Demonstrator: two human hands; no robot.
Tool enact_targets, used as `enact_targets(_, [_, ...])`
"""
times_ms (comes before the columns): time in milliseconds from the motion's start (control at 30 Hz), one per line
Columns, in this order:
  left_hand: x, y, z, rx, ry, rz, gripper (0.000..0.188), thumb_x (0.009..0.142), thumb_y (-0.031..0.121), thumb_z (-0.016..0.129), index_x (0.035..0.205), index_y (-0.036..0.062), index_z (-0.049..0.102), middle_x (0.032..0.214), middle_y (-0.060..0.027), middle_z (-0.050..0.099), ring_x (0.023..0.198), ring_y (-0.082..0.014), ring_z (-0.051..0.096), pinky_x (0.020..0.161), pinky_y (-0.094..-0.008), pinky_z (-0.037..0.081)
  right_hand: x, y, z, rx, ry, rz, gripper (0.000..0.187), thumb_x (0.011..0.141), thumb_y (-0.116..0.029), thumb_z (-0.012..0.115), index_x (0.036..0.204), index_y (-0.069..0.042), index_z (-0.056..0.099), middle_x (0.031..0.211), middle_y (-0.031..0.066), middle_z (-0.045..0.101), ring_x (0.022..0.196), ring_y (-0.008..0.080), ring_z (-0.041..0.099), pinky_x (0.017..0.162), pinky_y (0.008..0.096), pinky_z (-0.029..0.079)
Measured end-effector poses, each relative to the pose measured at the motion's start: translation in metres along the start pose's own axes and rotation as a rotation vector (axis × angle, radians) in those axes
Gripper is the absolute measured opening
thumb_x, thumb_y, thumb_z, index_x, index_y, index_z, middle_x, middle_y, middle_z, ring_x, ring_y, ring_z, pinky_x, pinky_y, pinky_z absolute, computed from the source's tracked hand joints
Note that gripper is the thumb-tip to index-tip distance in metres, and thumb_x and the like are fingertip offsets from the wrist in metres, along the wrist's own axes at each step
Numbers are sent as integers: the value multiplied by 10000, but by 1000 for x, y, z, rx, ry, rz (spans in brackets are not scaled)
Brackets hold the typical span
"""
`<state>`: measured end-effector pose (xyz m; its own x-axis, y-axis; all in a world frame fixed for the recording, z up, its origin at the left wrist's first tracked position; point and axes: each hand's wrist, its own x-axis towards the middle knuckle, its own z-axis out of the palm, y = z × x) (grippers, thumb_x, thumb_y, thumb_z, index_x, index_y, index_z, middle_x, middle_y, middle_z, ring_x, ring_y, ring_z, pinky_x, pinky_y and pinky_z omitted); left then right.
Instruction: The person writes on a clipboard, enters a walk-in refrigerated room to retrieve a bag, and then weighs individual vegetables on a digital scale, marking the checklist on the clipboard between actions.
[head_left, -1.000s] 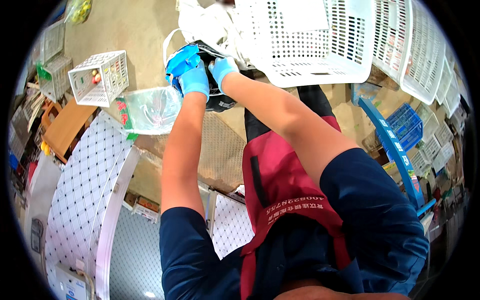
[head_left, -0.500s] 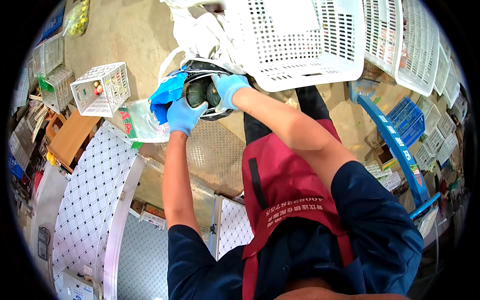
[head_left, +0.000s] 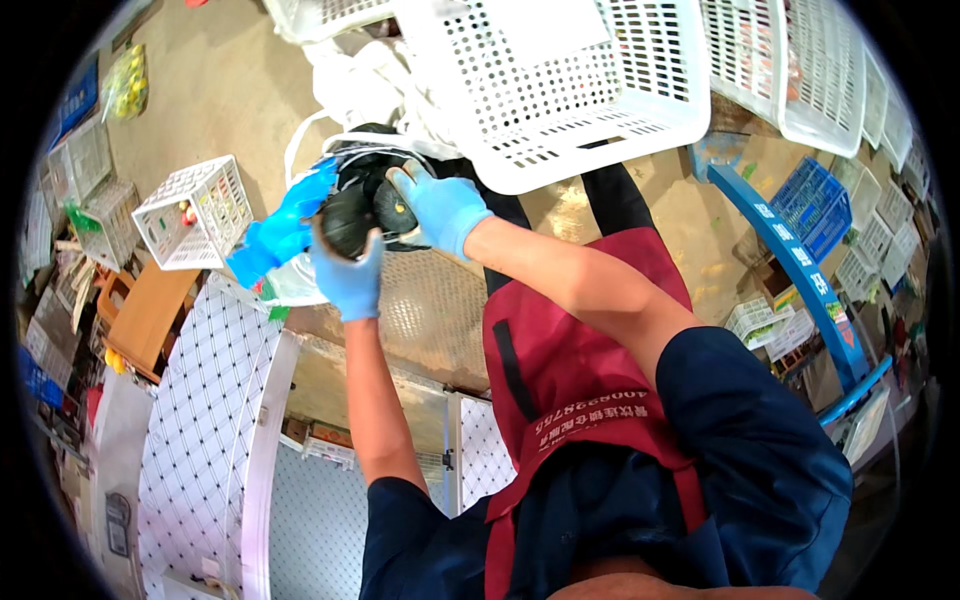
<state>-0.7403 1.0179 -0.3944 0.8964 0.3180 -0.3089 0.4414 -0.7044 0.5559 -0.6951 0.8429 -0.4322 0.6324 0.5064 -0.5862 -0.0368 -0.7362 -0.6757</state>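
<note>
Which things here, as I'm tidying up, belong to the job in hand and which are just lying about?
In use:
dark green squash, held in the left hand
second squash, against the right hand
black bag at both hands
blue plastic beside the bag

Seemingly lying about:
small white crate, left
bagged yellowish produce, upper left
blue crate, right

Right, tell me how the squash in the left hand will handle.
The squash looks round, so it may roll if set loose. Its full, plump shape suggests it is probably stiff and heavy. It fills the left hand, so might slip.
</note>
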Motion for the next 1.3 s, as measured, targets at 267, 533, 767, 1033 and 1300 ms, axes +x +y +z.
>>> enact_targets(267, [-16, 77, -23, -674, -370, -83, 869, 771, 564, 663, 1361, -9, 384, 1216, -143, 552, 1077, -228, 561, 916, -359, 465, -121, 8, -104, 908, 375, 0, 731, 646, -332, 801, 1230, -20, 491, 1144, 199, 583, 1067, 315, 600, 913, 351, 466])
enact_targets(533, [-19, 326, 180, -509, -784, 391, 683, 826, 312, 687, 1341, -42, 413, 1272, -177, 521, 1135, -250, 515, 981, -363, 410, -245, 184, -216, 854, 1413, 395, 596, 751, -347, 747, 1186, -7, 523, 1013, 141, 645, 944, 207, 635, 817, 328, 521])
enact_targets(767, [41, 501, 352, -307, -1058, 275, 644, 802, 412, 735, 1278, 62, 479, 1010, -93, 601, 705, -153, 585, 546, -261, 490, -221, 331, -291, 1295, 1520, 746, 566, 763, -402, 756, 1156, -32, 584, 998, 111, 671, 871, 200, 654, 774, 335, 520])
enact_targets(1033, [72, 474, 291, -312, -973, 349, 496, 943, 267, 570, 1328, -25, 456, 1235, -110, 547, 997, -185, 575, 836, -288, 482, -216, 332, -318, 1352, 1257, 451, 242, 860, -287, 644, 974, -82, 699, 737, 44, 657, 592, 116, 616, 567, 303, 495])
enact_targets(1300, [63, 291, 94, 13, -90, 197, 524, 974, 435, 461, 1123, -65, 516, 1033, -201, 582, 853, -275, 585, 713, -371, 530, -211, 227, -246, 770, 1241, 423, 241, 852, -308, 552, 924, -111, 672, 875, 145, 668, 803, 363, 629, 714, 426, 500])
